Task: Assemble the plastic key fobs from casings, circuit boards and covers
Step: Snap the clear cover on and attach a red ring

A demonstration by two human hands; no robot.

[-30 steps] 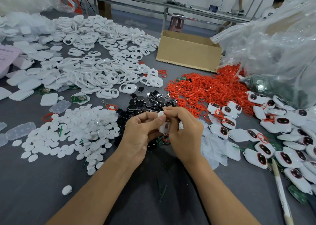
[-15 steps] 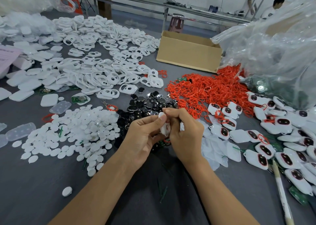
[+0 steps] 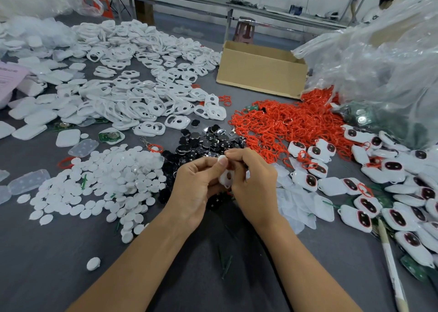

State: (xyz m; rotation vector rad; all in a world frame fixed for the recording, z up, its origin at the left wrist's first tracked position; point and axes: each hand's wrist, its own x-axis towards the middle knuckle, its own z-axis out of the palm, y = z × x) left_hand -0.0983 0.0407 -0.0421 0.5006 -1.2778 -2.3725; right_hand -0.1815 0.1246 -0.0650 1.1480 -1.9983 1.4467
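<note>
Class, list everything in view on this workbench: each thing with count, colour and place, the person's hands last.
casing frames: many, white, heap far left to centre
round discs: many, white, heap near left
black button pads: many, black, heap beyond the hands
rings: many, red, heap right of centre
finished key fobs: many, white with dark windows, right side
clear covers: several, translucent, beside the right hand
circuit boards: few loose, green, scattered
cardboard box: one, brown, far centre
plastic bags: several, clear, far right
table: one, grey, under everything
held key fob: one, white, between both hands
left hand: one, pinches the held key fob
right hand: one, pinches the held key fob
</note>
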